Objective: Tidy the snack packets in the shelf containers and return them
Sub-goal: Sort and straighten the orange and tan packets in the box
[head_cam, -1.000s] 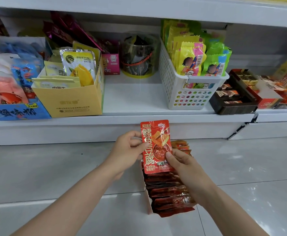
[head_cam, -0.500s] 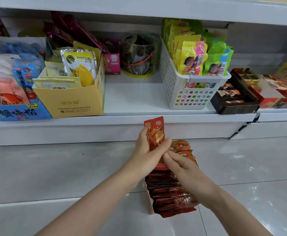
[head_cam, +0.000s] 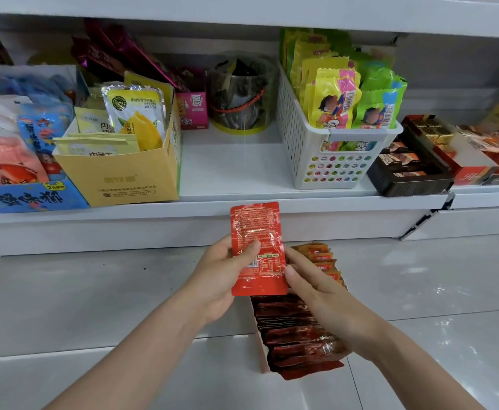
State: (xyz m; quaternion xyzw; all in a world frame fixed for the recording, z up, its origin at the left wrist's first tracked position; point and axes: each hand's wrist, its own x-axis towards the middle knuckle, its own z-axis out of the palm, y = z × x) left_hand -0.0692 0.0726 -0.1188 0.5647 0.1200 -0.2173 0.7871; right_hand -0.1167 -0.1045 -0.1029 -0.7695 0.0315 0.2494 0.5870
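Red packet (head_cam: 257, 250) held upright, long axis vertical, printed back toward the camera. Left hand (head_cam: 224, 270) pinches its left edge, thumb on the face; right hand (head_cam: 316, 288) grips the lower right edge. Open box (head_cam: 295, 329) of matching packets lies directly below, on the floor, nearer the right hand; likely next, the packet goes straight down into the row

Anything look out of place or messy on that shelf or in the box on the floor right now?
Yes. In the yellow box the mango packet stands upright while the others lie flat in front of it. In the floor box, the near red packets lie slumped and overlapping. Both hands hold one red packet back-side out.
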